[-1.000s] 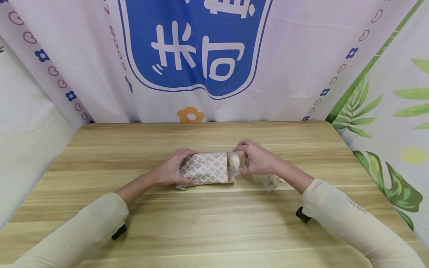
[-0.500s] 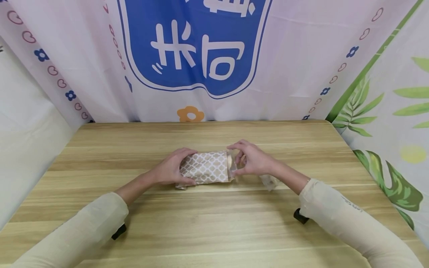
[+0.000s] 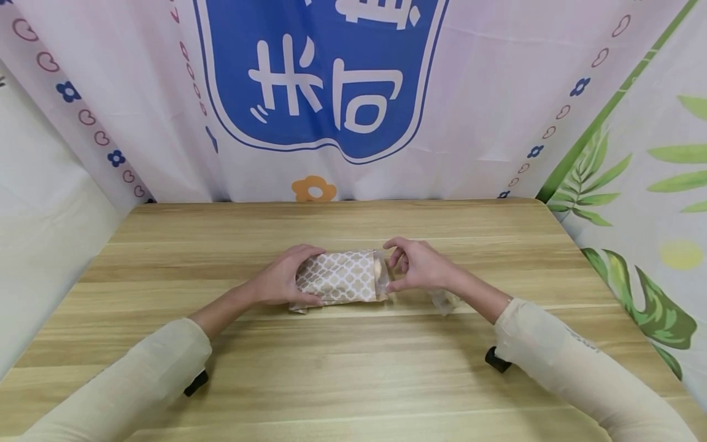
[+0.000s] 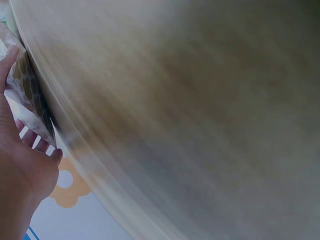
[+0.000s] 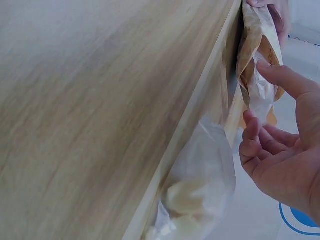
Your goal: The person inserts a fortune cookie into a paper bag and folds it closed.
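Observation:
My left hand [image 3: 283, 276] grips the closed end of a tan paper bag [image 3: 343, 276] with a white lattice print, thumb in front and fingers behind. The bag lies on its side with its mouth to the right. A clear plastic packet [image 3: 383, 274] with something pale inside sits mostly within the bag, its end poking out of the mouth. My right hand [image 3: 424, 267] holds that end, thumb and forefinger at its two sides. In the right wrist view the thumb rests on the crinkled plastic. A second clear packet [image 5: 195, 185] of pale pieces lies beside the right hand.
Everything lies on a wood-grain table [image 3: 331, 368]. A printed cloth [image 3: 469, 123] with a blue emblem hangs behind its far edge, and a leaf-patterned cloth [image 3: 663, 245] is at the right. In the head view the right forearm partly covers the second packet.
The plastic packet has slid left, deeper into the paper bag, and my right hand has moved left with it, then shifted slightly. My left hand and the bag have stayed in place.

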`<action>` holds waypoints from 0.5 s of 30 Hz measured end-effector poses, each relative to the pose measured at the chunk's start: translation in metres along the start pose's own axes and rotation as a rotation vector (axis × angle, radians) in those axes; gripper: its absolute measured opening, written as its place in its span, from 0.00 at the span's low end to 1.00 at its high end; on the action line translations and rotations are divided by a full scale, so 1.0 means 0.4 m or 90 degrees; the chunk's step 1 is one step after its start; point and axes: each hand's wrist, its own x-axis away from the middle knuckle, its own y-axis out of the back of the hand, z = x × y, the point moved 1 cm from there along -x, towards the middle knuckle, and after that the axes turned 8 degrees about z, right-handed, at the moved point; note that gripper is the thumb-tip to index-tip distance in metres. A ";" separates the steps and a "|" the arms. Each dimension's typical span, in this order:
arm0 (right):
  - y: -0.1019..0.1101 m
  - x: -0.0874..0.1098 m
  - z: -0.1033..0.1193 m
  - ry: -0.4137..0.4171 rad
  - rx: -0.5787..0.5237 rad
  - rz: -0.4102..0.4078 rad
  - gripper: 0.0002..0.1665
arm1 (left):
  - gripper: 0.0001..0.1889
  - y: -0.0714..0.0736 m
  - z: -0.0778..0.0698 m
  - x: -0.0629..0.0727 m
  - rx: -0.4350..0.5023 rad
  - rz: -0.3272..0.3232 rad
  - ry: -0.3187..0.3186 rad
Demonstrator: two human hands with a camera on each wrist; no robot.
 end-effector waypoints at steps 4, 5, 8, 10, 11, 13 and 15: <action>-0.007 -0.006 0.002 0.012 -0.038 0.004 0.53 | 0.53 -0.001 0.000 0.000 0.001 0.000 0.001; -0.009 -0.007 0.003 0.014 -0.048 0.006 0.53 | 0.53 -0.001 0.000 0.000 0.001 0.000 0.001; -0.012 -0.010 0.005 0.016 -0.081 0.016 0.54 | 0.53 -0.002 0.001 0.001 0.004 -0.001 0.001; -0.014 -0.008 0.006 0.017 -0.096 0.021 0.55 | 0.53 -0.002 0.001 0.001 0.006 -0.001 0.001; -0.014 -0.007 0.007 0.018 -0.100 0.023 0.55 | 0.53 -0.002 0.001 0.001 0.006 -0.001 0.001; -0.015 -0.006 0.007 0.020 -0.109 0.024 0.54 | 0.53 -0.002 0.002 0.001 0.007 0.000 0.001; -0.016 -0.005 0.007 0.020 -0.111 0.021 0.53 | 0.54 -0.002 0.002 0.001 0.006 0.000 0.001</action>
